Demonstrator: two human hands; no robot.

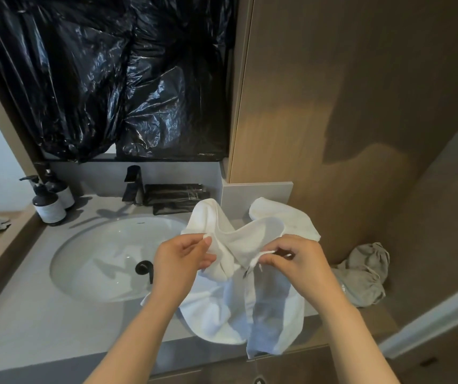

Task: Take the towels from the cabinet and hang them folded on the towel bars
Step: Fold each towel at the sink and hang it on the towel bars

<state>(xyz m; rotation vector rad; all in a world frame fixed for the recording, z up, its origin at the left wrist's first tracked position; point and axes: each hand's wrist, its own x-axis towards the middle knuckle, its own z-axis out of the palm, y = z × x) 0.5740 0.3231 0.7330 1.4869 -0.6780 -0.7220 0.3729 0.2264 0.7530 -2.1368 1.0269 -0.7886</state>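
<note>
Writing: labels on the two dark pump bottles too small to read.
Left hand: thumb and fingers pinch the towel's upper edge.
Right hand: fingertips pinch a corner of the same edge.
Towel: white, crumpled, bunched above the hands, hanging below them over the grey countertop, right of the sink.
Beside: grey cloth bag at right.

towel: soft white cloth | counter: matt grey | faucet: matt black
</note>
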